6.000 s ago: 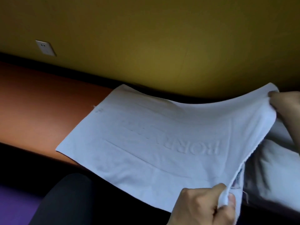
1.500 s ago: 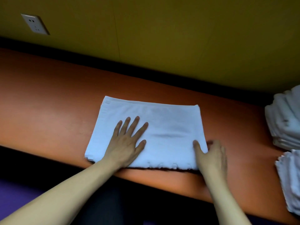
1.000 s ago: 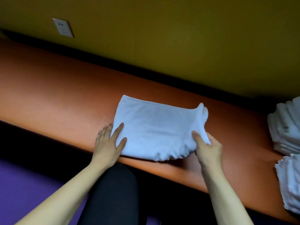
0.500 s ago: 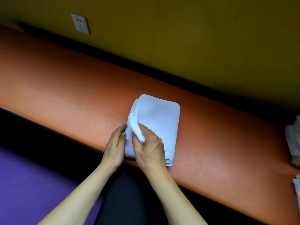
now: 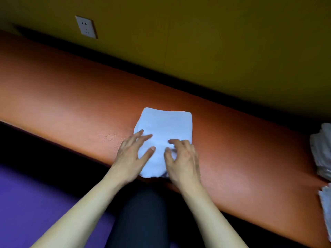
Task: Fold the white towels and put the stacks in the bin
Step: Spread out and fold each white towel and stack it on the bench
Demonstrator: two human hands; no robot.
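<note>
A white towel (image 5: 165, 127), folded into a small thick rectangle, lies on the orange bench (image 5: 71, 97) near its front edge. My left hand (image 5: 133, 154) rests flat on the towel's left near part, fingers straight and spread. My right hand (image 5: 181, 158) lies on the towel's right near part with its fingers bent down onto the cloth, holding nothing. The towel's near edge hangs slightly past the bench's front edge. No bin is in view.
Stacks of folded white towels (image 5: 322, 151) sit at the bench's right end, cut off by the frame. A yellow wall with a white socket (image 5: 86, 26) runs behind the bench. My dark-clad knee (image 5: 139, 217) is below the bench, over a purple floor (image 5: 26, 203).
The towel went from half-folded and wide to a small rectangle. My right hand let go of the folded-over edge, and both hands now press on top of the towel.
</note>
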